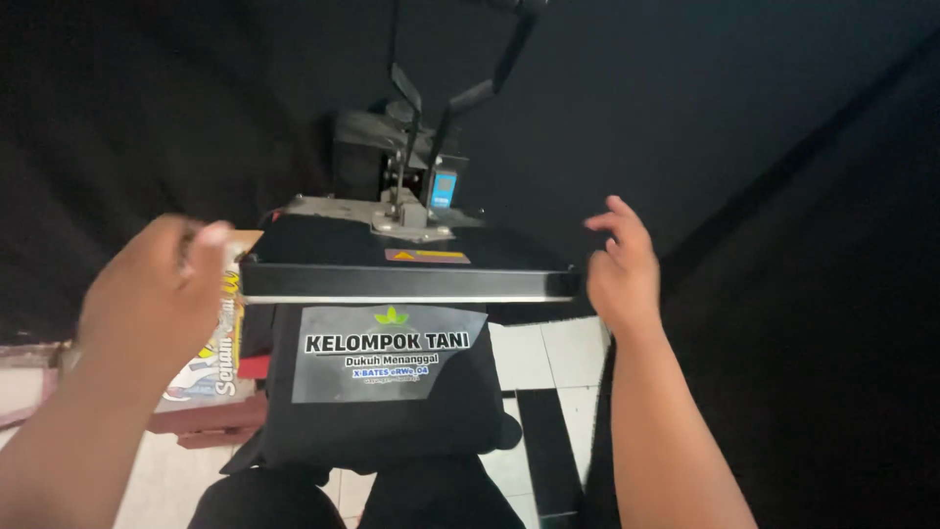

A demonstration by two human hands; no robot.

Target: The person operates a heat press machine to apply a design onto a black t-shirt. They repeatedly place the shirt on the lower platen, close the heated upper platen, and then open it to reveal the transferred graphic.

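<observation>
Under the raised upper platen of the heat press lies our black garment, spread over the lower bed with a grey rectangular transfer sheet on top; the sheet carries white and dark lettering and a small green leaf mark above it. Our right hand hovers at the platen's right end, fingers loose and holding nothing. Our left hand is blurred near the platen's left corner, and we cannot tell whether it grips anything. To press well, we judge the sheet should lie flat and square on the cloth, with both hands clear of the platen. On the platen's top sits a small red-and-yellow warning label. Left of the garment lies a printed sheet in white, yellow and red.
</observation>
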